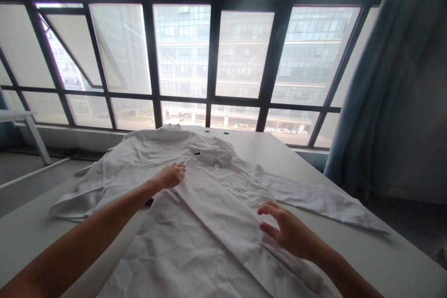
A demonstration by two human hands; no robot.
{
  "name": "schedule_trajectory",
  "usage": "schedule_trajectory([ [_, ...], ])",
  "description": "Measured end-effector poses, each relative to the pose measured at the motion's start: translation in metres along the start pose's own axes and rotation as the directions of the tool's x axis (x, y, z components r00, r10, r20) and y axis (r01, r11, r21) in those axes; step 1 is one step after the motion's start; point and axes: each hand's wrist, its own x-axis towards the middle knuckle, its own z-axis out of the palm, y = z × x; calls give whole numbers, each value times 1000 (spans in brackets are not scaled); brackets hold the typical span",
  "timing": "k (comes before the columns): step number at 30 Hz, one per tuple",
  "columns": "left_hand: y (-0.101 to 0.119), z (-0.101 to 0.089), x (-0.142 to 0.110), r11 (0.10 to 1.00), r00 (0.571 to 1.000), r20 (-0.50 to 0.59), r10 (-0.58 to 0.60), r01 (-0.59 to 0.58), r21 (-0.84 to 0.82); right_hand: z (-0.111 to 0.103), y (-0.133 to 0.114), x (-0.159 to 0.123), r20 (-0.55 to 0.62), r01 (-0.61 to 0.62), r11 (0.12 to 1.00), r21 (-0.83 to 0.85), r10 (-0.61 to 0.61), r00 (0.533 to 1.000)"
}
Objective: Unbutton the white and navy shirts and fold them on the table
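A white button-up shirt (195,233) lies spread in front of me, its collar (213,156) at the far end and one long sleeve (324,202) stretched out to the right. My left hand (171,176) rests palm down by the shirt's left shoulder, fingers extended over the cloth. Over the right side of the shirt body is my right hand (284,230), thumb and fingers apart with nothing between them; whether it touches the fabric I cannot tell. A second white shirt (115,167) lies beyond and to the left, rumpled, next to the first.
Both shirts lie on a white table (370,200) reaching toward a large dark-framed window (213,56). A blue-grey curtain (384,84) hangs at the right. Another white table (16,115) stands at the far left, with a floor gap between.
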Motion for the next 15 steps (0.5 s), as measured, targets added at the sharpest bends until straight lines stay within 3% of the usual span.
schedule_trajectory([
  [3,11,19,36,999,994,107,6,-12,51,16,-10,2,-2,112,992,64,-112,994],
  [7,0,43,73,979,969,190,-155,126,160,32,-18,3,160,178,982,70,-187,969],
  [11,-26,58,91,974,948,237,-213,186,130,35,-21,6,300,204,977,58,-211,930],
  [15,-37,62,96,981,953,236,-189,174,83,37,-24,6,342,182,982,40,-185,921],
])
